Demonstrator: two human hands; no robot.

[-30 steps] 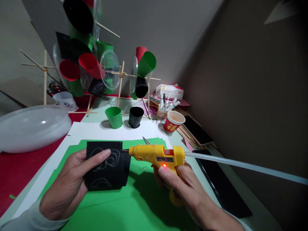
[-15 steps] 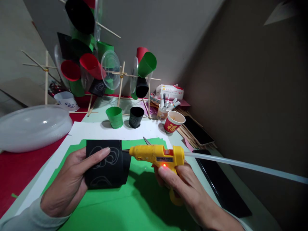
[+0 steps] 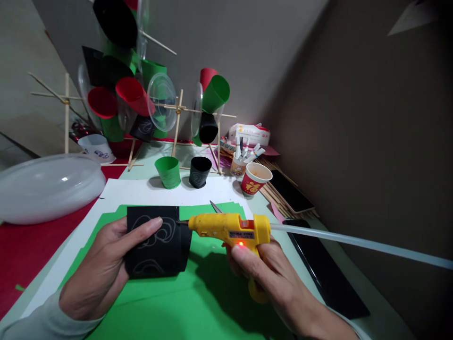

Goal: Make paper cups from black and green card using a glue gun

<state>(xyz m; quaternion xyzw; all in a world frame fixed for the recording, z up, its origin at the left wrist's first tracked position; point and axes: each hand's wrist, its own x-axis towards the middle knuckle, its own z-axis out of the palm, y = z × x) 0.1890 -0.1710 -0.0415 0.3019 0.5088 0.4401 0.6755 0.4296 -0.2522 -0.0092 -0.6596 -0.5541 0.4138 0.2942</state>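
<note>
My left hand point(image 3: 101, 269) grips a rolled piece of black paper point(image 3: 159, 243) with white swirl drawings, thumb laid across its top, just above the green paper sheet point(image 3: 198, 297). My right hand point(image 3: 276, 281) is wrapped round the handle of a yellow hot glue gun point(image 3: 230, 229). Its red light is on and a long clear glue stick point(image 3: 357, 245) sticks out behind it to the right. The gun's nozzle touches the right edge of the black roll near the top.
Behind stand a green cup point(image 3: 168, 172), a black cup point(image 3: 200, 171), a red paper cup point(image 3: 255, 178) and a cup of markers point(image 3: 239, 163). A stick frame point(image 3: 177, 123) carries coloured cups and clear lids. A clear dome lid point(image 3: 46, 186) lies left; a phone point(image 3: 292, 191) lies right.
Almost nothing has changed; the glue gun's nozzle has crept a little left along the edge of the black roll. Both hands keep their grips.
</note>
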